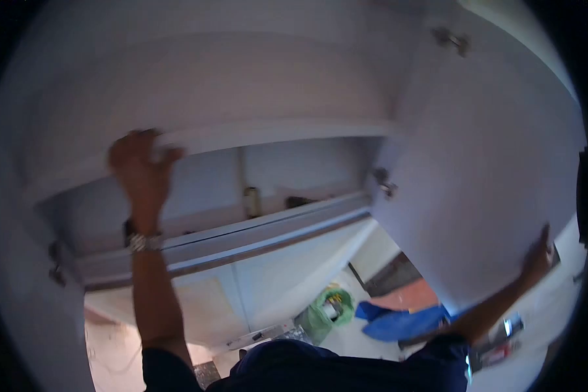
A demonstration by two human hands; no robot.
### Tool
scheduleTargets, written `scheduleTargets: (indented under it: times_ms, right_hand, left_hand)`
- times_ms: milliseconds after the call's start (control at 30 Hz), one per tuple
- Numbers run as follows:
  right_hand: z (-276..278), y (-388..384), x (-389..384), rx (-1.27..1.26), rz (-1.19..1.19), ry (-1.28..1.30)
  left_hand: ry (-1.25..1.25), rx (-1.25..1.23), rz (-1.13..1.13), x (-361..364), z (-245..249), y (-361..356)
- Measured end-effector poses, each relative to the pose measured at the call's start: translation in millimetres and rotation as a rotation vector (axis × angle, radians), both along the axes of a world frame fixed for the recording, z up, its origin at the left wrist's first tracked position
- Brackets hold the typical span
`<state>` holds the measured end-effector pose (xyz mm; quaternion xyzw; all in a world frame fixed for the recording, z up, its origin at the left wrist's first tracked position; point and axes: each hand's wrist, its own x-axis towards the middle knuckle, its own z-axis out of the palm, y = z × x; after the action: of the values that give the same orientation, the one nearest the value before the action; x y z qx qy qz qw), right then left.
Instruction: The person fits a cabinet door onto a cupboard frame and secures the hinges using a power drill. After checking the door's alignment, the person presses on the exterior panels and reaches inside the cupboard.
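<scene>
My left hand (140,166) is up at the shelf edge (274,134), fingers over its lip; blur keeps me from telling how firmly it grips. The edge runs long to the right of that hand. My right hand (539,258) clasps the lower edge of the open cabinet door (477,163), which spreads up and left from the grip. A small jar (251,201) stands below and right of the left hand, nearer it.

Upper shelf (274,134): white. Lower shelf (287,217): white, bearing small bottle (251,201); dark item (300,201) at its 3 o'clock.
</scene>
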<state>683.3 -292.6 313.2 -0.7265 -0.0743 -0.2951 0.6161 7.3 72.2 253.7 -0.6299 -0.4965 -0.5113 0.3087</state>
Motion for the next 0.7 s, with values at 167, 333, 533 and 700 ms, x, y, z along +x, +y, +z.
scheduleTargets:
  times_ms: [167, 333, 533, 700]
  right_hand:
    - [8.2, 5.7, -4.7, 0.126, -0.088, -0.218]
    - [13.1, 16.3, -8.2, 0.190, 0.130, -0.148]
    - [15.3, 11.9, -24.6, 0.176, 0.205, -0.146]
    - [17.0, 13.9, -38.4, 0.167, 0.236, -0.126]
  left_hand:
    - [0.113, -0.014, 0.206, 11.4, -0.5, -7.0]
    - [0.160, -0.009, 0.285, -7.8, -9.0, 21.8]
    - [0.228, 0.114, 0.318, -15.9, -13.9, 27.6]
    - [0.233, 0.148, 0.260, -21.3, -14.1, 30.3]
